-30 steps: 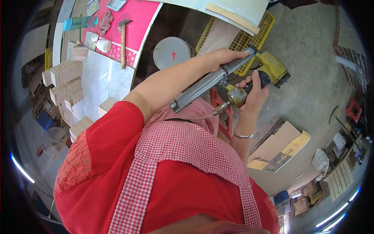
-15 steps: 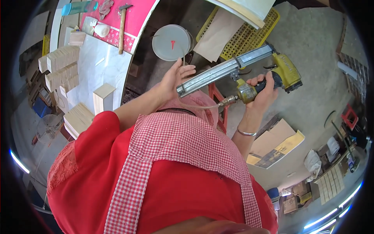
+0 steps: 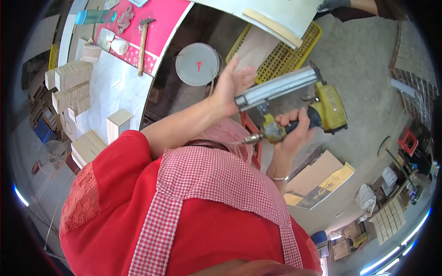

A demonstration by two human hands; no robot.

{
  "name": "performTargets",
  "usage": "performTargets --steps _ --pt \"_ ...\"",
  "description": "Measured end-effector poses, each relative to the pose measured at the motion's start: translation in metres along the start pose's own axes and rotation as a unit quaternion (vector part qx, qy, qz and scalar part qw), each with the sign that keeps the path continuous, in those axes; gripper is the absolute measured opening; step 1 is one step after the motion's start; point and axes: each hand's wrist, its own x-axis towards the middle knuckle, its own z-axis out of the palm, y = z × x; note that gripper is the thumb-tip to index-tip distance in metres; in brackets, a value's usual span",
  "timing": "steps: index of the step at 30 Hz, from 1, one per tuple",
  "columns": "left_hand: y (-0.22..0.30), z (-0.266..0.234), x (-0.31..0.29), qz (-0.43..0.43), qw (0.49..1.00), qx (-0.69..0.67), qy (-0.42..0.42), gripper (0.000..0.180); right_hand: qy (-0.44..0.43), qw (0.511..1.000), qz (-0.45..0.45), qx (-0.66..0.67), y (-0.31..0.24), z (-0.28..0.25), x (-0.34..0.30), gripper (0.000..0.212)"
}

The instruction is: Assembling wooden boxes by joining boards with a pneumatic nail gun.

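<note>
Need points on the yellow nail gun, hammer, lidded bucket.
Yellow nail gun (image 3: pixel 332 108): head view, on its yellow body.
Hammer (image 3: pixel 143 49): head view, on its wooden handle.
Lidded bucket (image 3: pixel 192 60): head view, on its pale lid.

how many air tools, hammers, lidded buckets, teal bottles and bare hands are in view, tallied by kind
Yellow air tool: 1
Hammer: 1
Lidded bucket: 1
Teal bottle: 1
Left hand and right hand, bare: 2
Total: 6

Left forearm (image 3: pixel 184 123) is slanting rightward, left hand (image 3: pixel 229 92) is splaying its unclenched fingers (image 3: pixel 247 74), right forearm (image 3: pixel 277 164) is pointing forward, right hand (image 3: pixel 295 132) is gripping
</note>
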Motion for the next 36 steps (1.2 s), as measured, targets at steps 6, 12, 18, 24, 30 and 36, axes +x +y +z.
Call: performTargets --steps 6,12,18,24,30,36 --pt "-0.002 -0.055 0.064 0.206 0.881 0.411 -0.117 0.054 0.010 0.996 -0.020 -0.084 -0.014 -0.025 0.006 0.014" --pt "0.060 -0.030 0.119 0.085 0.969 0.231 -0.033 0.048 0.041 0.985 -0.047 -0.163 -0.007 -0.046 0.023 0.014" --pt "0.046 0.042 0.159 0.017 0.993 0.040 0.113 0.056 0.046 0.974 -0.062 -0.214 -0.015 -0.040 0.030 0.014" --pt "0.032 0.045 0.151 0.009 0.984 0.175 0.033 0.055 0.067 0.963 -0.069 -0.253 -0.017 -0.033 0.018 0.014" --pt "0.080 0.011 0.128 0.505 0.455 0.732 -0.029 0.046 0.036 0.935 -0.106 -0.337 -0.006 -0.030 0.053 0.020" --pt "0.146 0.025 0.149 0.620 0.228 0.750 -0.037 0.040 0.079 0.883 -0.141 -0.440 0.027 -0.028 0.129 0.040"
